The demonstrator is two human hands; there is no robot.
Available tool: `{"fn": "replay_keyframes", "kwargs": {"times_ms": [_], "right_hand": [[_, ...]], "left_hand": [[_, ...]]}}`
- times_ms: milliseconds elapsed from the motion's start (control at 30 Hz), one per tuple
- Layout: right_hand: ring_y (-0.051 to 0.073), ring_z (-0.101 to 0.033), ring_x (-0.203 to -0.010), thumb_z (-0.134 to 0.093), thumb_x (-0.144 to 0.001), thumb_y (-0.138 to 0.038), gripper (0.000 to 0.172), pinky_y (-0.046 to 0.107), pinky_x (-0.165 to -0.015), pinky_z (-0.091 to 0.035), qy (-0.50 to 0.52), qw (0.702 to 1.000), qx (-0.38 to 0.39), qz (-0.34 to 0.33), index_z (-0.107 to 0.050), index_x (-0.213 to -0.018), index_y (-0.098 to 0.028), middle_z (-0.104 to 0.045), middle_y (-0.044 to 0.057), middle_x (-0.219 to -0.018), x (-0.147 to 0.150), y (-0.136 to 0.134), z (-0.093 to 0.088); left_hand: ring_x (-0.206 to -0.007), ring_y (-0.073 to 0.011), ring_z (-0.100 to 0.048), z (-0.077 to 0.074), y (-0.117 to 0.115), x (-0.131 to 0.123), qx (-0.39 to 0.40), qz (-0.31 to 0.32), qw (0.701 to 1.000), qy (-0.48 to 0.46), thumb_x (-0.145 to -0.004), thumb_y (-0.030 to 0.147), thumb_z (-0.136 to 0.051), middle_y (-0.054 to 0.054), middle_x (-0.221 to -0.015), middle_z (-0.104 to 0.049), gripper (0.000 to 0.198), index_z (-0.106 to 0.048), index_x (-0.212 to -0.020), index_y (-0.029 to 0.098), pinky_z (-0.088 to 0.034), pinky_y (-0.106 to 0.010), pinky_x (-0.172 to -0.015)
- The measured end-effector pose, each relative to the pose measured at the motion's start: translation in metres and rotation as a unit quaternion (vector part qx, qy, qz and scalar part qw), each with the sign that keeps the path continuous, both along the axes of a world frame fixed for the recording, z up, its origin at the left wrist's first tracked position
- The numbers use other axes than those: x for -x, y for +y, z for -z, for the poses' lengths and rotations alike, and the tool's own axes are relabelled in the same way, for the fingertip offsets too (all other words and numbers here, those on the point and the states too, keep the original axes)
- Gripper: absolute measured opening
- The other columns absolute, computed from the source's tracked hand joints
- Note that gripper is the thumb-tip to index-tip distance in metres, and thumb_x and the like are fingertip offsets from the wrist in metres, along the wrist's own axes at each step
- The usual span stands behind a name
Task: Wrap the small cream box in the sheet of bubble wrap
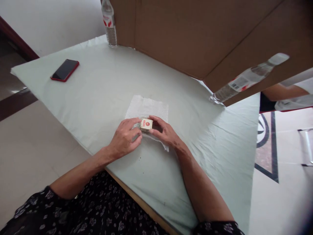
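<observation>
A small cream-coloured box with a red round mark and red lettering on its top sits between my two hands, over a white cloth. My right hand grips it from the right, the thumb at the near corner and a finger at the far one. From the left, my left hand holds its side with curled fingers; the fingertips meet the box's left edge. The cloth lies rumpled under the box and my hands, partly hidden by them. The underside of the box cannot be seen.
A pale green cloth covers the table. A phone with a red case lies at the far left. Brown cardboard stands at the back, with one water bottle upright and another bottle on the right. Another person's arm shows beyond it.
</observation>
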State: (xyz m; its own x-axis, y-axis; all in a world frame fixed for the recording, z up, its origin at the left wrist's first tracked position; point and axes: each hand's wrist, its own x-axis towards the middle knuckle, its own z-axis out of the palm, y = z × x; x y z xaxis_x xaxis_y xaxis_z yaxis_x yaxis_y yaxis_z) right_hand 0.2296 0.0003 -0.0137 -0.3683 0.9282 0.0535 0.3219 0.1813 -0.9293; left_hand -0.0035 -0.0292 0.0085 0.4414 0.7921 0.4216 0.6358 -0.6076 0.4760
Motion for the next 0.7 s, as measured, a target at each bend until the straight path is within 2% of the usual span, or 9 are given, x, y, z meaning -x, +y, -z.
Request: {"fn": "replay_keyframes", "kwargs": {"times_ms": [100,200,267,367,400,500,700], "right_hand": [[0.028,-0.058,-0.132,-0.058,-0.091,-0.061,0.058,0.05,-0.109,-0.047,0.056,0.997,0.056,-0.019,-0.055,-0.14,-0.03,-0.06,0.009,-0.144,-0.015,0.0,-0.018],[0.031,-0.059,-0.129,-0.074,-0.078,-0.059,0.065,0.05,-0.105,-0.05,-0.01,0.999,0.048,-0.012,-0.06,-0.134,-0.029,-0.062,0.01,-0.141,-0.019,-0.003,-0.033],[0.03,-0.064,-0.12,-0.08,-0.074,-0.051,0.058,0.048,-0.1,-0.052,-0.067,0.997,0.017,0.03,-0.066,-0.124,-0.026,-0.068,0.009,-0.13,-0.013,-0.005,-0.035],[0.026,-0.068,-0.106,-0.072,-0.081,-0.042,0.024,0.043,-0.095,-0.052,-0.066,0.995,-0.007,0.078,-0.07,-0.096,-0.023,-0.074,0.006,-0.112,-0.001,-0.005,-0.029],[0.025,-0.068,-0.104,-0.07,-0.082,-0.04,0.018,0.042,-0.095,-0.051,-0.048,0.995,-0.009,0.084,-0.069,-0.088,-0.023,-0.075,0.006,-0.11,0.002,-0.005,-0.026],[0.022,-0.069,-0.102,-0.068,-0.084,-0.037,0.017,0.038,-0.096,-0.049,-0.004,0.995,-0.013,0.099,-0.065,-0.076,-0.022,-0.074,0.005,-0.108,0.008,-0.004,-0.019],[0.019,-0.067,-0.09,-0.067,-0.082,-0.036,0.018,0.033,-0.083,-0.05,0.012,0.991,-0.004,0.132,-0.064,-0.073,-0.021,-0.074,0.005,-0.1,0.013,-0.004,-0.017]], "left_hand": [[-0.118,-0.0271,-0.065,-0.003,0.014,-0.006,0.088,-0.037,0.994,-0.058,-0.086,0.022,-0.059,-0.011,-0.128,-0.069,0.009,-0.066,-0.081,0.02,-0.056,-0.046,-0.096],[-0.113,-0.0269,-0.067,-0.005,0.026,-0.01,0.173,-0.045,0.978,-0.107,-0.083,0.026,-0.06,-0.01,-0.127,-0.071,0.008,-0.066,-0.081,0.02,-0.059,-0.035,-0.075],[-0.109,-0.0267,-0.069,-0.005,0.031,-0.012,0.208,-0.054,0.967,-0.141,-0.082,0.028,-0.061,-0.01,-0.124,-0.073,0.009,-0.065,-0.08,0.02,-0.056,-0.031,-0.067],[-0.106,-0.0259,-0.07,-0.002,0.035,-0.014,0.238,-0.061,0.951,-0.189,-0.08,0.032,-0.065,-0.009,-0.118,-0.075,0.013,-0.064,-0.077,0.019,-0.055,-0.033,-0.075],[-0.105,-0.0255,-0.07,-0.001,0.036,-0.014,0.246,-0.059,0.946,-0.203,-0.08,0.033,-0.066,-0.009,-0.115,-0.076,0.014,-0.063,-0.076,0.019,-0.055,-0.034,-0.079],[-0.102,-0.0241,-0.07,0.002,0.037,-0.015,0.26,-0.053,0.936,-0.23,-0.08,0.035,-0.068,-0.009,-0.108,-0.077,0.019,-0.063,-0.072,0.019,-0.054,-0.035,-0.086],[-0.102,-0.023,-0.069,0.005,0.038,-0.016,0.267,-0.051,0.928,-0.256,-0.079,0.033,-0.069,-0.008,-0.104,-0.076,0.018,-0.065,-0.069,0.019,-0.054,-0.034,-0.086]]}}
